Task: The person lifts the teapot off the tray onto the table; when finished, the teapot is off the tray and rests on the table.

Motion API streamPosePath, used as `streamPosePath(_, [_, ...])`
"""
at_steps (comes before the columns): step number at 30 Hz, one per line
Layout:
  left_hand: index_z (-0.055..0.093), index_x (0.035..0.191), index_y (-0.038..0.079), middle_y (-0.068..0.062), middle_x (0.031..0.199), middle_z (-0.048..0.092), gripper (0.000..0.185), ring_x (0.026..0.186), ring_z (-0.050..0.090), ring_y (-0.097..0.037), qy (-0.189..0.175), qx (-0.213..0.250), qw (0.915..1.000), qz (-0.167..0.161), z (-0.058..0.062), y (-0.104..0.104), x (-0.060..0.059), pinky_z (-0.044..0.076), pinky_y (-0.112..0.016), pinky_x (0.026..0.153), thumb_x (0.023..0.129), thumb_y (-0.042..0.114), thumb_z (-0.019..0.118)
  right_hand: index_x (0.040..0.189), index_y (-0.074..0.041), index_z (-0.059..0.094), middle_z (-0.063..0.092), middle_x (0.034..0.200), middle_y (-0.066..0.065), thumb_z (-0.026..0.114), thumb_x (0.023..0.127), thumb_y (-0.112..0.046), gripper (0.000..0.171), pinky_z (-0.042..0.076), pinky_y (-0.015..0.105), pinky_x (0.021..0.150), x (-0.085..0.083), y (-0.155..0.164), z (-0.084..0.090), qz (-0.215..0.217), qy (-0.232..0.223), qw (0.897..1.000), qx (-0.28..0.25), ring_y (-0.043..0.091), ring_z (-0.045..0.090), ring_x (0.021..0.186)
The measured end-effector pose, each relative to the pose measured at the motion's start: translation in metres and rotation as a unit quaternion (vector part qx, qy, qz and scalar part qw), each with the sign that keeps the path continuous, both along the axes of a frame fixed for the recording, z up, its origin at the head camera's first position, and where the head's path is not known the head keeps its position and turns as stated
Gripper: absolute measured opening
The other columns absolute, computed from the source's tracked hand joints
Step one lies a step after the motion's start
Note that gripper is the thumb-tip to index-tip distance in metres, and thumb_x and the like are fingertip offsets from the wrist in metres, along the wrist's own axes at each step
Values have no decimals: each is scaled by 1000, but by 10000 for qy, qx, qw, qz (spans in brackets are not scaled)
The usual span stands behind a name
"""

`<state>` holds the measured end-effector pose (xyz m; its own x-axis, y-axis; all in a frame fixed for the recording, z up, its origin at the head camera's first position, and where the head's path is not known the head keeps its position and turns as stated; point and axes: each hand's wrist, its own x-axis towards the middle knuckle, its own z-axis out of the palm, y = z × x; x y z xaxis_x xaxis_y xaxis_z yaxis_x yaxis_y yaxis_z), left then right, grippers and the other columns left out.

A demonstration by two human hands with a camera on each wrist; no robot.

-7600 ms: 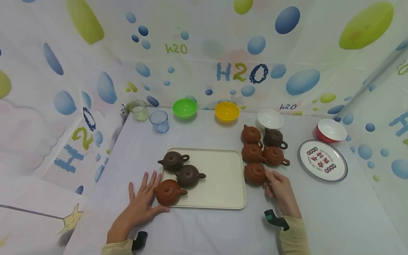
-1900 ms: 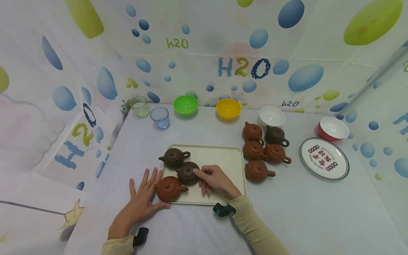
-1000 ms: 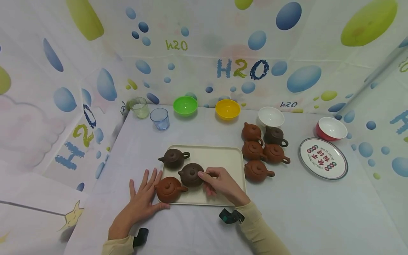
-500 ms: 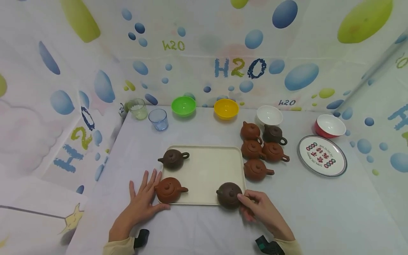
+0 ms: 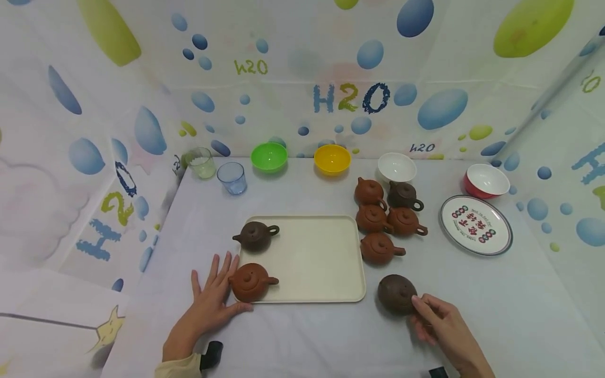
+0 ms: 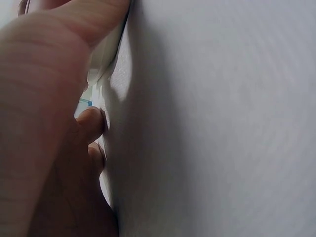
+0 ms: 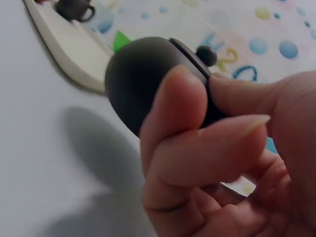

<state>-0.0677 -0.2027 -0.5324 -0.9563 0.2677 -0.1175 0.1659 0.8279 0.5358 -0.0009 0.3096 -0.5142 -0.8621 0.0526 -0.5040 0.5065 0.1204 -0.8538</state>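
My right hand [image 5: 446, 325] pinches a dark brown teapot [image 5: 396, 295] at its handle side, to the right of the cream tray [image 5: 314, 257]. In the right wrist view this teapot [image 7: 136, 81] hangs above the white cloth, its shadow below, and the fingers cover its handle. My left hand [image 5: 208, 304] lies with fingers spread at the tray's left edge, beside a reddish-brown teapot [image 5: 249, 282]. Another dark teapot [image 5: 256, 236] sits at the tray's upper left. The left wrist view shows mostly the thumb side of the hand [image 6: 44, 98] and cloth.
Right of the tray stand reddish-brown teapots [image 5: 378, 248] in a cluster with one dark teapot [image 5: 403, 196]. Behind are two glasses [image 5: 232, 178] and green [image 5: 269, 157], yellow [image 5: 332, 160] and white [image 5: 396, 168] bowls. A plate [image 5: 476, 226] and red-white bowl [image 5: 487, 181] are farther right.
The right hand has lifted the dark teapot from between the two others on the tray and carried it right, past the tray's edge. The left hand stays put.
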Motion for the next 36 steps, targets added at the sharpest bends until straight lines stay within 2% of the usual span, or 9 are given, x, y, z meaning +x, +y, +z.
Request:
streamPosePath(5, [24,172,15,-20,181,13,120,167,-4,-49,60,-15,10000,18,-1,0,0,-19,-83,119,80,59,87,85,-10,58,65,79,-1,62,109,-44,41,48,28,53,-12,37,1,-493,1,9985,237,13,57,62])
streamPosePath(12, [24,171,14,-21,180,13,120,167,-4,-50,15,-64,10000,39,-2,1,2,-19,-84,118,79,60,86,89,-16,56,61,78,-5,59,107,-53,42,47,28,65,-41,74,-6,-409,51,9990,180,12,54,66])
streamPosePath(17, [25,171,14,-20,180,14,120,167,-2,-50,67,-75,9999,5,-2,1,2,-17,-84,118,79,60,87,94,-17,59,60,77,-6,61,107,-50,35,45,28,63,-57,77,-15,-579,109,9977,-344,11,51,63])
streamPosePath(22, [25,171,14,-21,180,14,120,167,-3,-50,51,-73,10000,21,-2,1,2,-18,-84,119,79,60,87,100,-19,61,63,85,-7,63,105,-52,33,45,24,58,-70,74,-16,-579,70,9970,-507,7,52,61])
streamPosePath(30, [24,172,15,-20,181,13,120,167,-3,-49,97,-63,9999,6,-3,0,1,-17,-84,119,79,60,87,96,-24,65,68,87,-9,63,104,-55,32,45,19,52,-81,72,-6,-434,-441,9978,-250,5,56,63])
streamPosePath(36, [24,172,16,-19,181,13,120,167,-3,-49,89,-65,9999,9,-4,-1,0,-18,-83,119,80,61,86,94,-26,66,70,85,-10,64,104,-56,32,45,19,53,-82,72,-4,-467,-540,9973,-196,5,57,64])
